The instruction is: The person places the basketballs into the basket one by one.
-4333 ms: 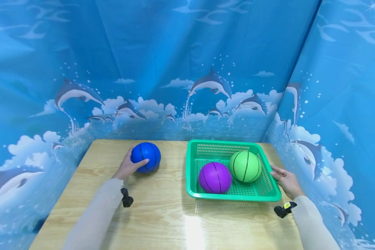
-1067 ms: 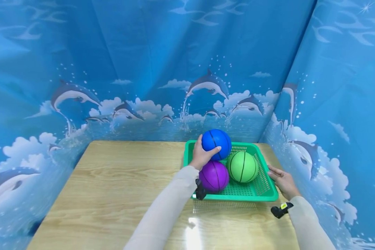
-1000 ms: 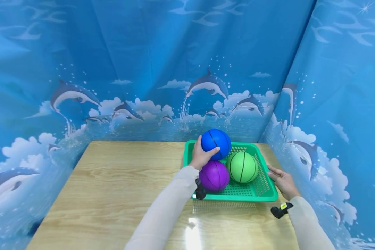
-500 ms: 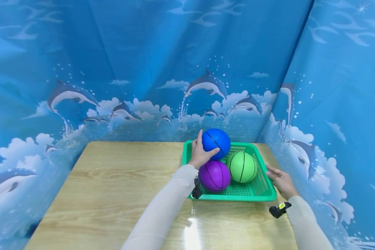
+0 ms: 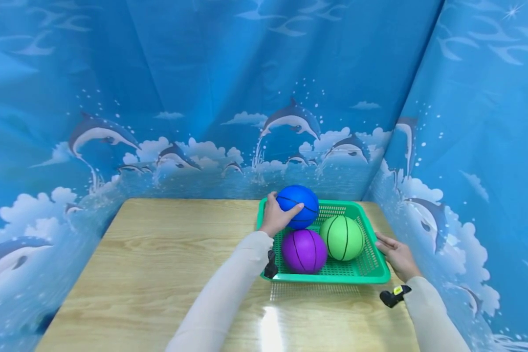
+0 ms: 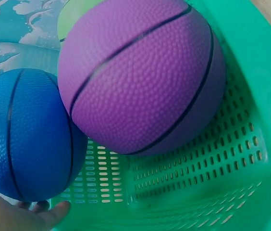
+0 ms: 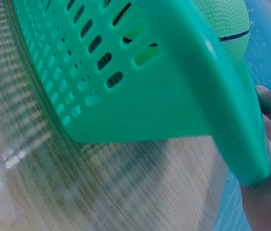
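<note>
My left hand [image 5: 278,215] holds a blue toy basketball [image 5: 297,203] from its left side, thumb across the front. The ball is at the back left of a green plastic basket [image 5: 325,278], touching or very near a purple basketball [image 5: 304,252]. A light green basketball [image 5: 344,238] sits to the right of the purple one. In the left wrist view, the blue ball [image 6: 27,134] appears beside the purple ball [image 6: 145,82] inside the basket. Fairly straight fingers of my right hand [image 5: 399,256] touch the basket's right rim from outside; their tips are partly hidden.
The basket stands on the right part of a wooden table [image 5: 158,274]. Curtains with a dolphin print [image 5: 202,122] hang close behind the table and along its sides. Perforated basket walls [image 7: 92,48] show in the right wrist view.
My left hand has carried the blue basketball from the table's left into the basket, lately shifting slightly left and lower. The purple and green basketballs have shifted a little. My right hand stays at the rim.
</note>
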Tool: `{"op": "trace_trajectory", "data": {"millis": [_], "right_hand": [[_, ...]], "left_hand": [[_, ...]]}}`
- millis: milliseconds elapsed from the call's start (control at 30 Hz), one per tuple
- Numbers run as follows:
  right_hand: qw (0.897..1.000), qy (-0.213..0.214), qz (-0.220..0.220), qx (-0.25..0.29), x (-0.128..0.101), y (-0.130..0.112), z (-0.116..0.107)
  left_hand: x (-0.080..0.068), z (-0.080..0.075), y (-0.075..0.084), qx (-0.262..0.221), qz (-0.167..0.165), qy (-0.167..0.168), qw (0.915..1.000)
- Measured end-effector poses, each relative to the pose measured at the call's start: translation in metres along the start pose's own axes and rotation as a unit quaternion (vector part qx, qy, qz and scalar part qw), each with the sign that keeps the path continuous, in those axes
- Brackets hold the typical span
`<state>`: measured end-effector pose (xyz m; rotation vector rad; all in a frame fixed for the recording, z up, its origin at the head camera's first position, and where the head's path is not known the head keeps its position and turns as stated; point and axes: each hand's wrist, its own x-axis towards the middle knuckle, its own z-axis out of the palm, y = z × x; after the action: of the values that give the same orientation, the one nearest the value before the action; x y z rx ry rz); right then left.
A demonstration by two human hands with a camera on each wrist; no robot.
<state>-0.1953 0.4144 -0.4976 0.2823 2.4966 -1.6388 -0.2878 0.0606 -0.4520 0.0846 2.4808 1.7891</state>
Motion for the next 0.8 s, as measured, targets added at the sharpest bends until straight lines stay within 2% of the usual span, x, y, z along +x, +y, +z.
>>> {"op": "trace_trajectory", "data": {"millis": [100,200,333,433,533,667,800], "right_hand": [[1.000,0.000,0.001,0.001,0.000,0.000,0.001],[1.000,-0.002,0.000,0.000,0.000,0.000,0.001],[1.000,0.000,0.002,-0.003,0.001,0.000,0.000],[1.000,-0.001,0.002,-0.002,0.001,0.000,0.000],[1.000,-0.004,0.002,0.003,-0.001,-0.001,0.001],[1.000,-0.006,-0.001,0.008,-0.003,-0.002,0.001],[1.000,-0.009,0.000,0.011,-0.002,-0.002,0.001]], "left_hand": [[0.000,-0.003,-0.002,0.016,0.001,-0.002,0.9999],[0.003,-0.005,-0.003,0.043,0.022,-0.002,0.9988],[0.005,-0.009,-0.003,0.056,0.050,-0.013,0.9971],[0.003,-0.013,-0.005,0.058,0.047,-0.024,0.9969],[0.000,-0.015,-0.008,0.087,0.041,-0.018,0.9952],[-0.002,-0.018,-0.013,0.117,0.055,-0.015,0.9915],[0.000,-0.023,-0.017,0.113,0.057,-0.019,0.9917]]}}
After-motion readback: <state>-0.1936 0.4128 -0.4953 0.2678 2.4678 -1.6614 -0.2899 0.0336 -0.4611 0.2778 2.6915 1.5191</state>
